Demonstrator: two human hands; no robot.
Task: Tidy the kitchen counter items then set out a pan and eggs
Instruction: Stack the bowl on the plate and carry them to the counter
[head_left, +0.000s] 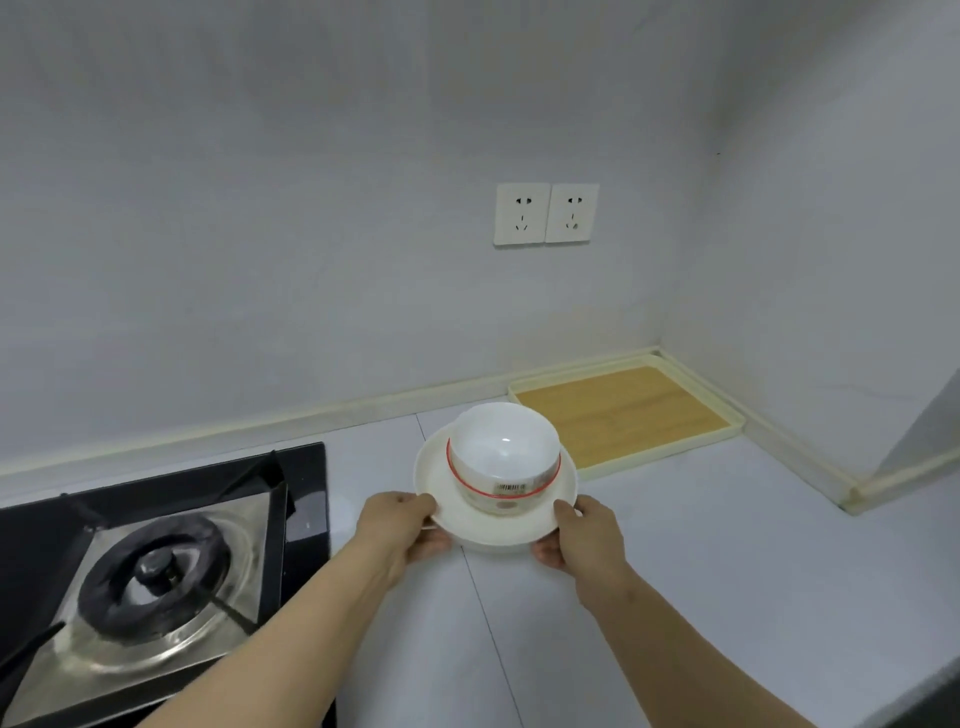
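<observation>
A cream plate (498, 525) is held over the grey counter, with a white bowl (504, 447) standing upright on it. The bowl has a red band and a barcode label on its side. My left hand (402, 525) grips the plate's left rim. On the opposite rim my right hand (582, 527) grips it. No pan or eggs are in view.
A black gas stove (150, 566) with a steel burner plate fills the left. A cream tray with a wooden base (623, 410) lies in the back right corner against the wall. Two wall sockets (545, 213) sit above. The grey counter (727, 597) stretches right.
</observation>
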